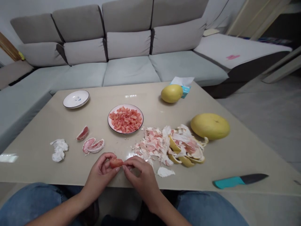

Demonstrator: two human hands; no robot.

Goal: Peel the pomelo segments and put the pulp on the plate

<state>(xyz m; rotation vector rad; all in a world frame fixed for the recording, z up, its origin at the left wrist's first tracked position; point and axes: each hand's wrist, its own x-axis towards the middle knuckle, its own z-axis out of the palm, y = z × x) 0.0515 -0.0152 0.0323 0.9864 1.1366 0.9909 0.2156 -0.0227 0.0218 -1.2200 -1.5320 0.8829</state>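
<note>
Pomelo segment (116,163), one: pinched between left hand (100,175) and right hand (141,175), both together on it. Peel heap (164,147) just beyond right hand; plate of flesh (125,118) ahead.

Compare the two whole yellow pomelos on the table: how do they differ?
The pomelo by the peel heap looks larger than the pomelo by the tissue box. The first looks wide and flattened, with a small dark stem end showing, while the second looks rounder, with no such mark visible. The first lies beside the heap of peel; the second sits before the tissue box. Both are unpeeled and yellow.
</note>
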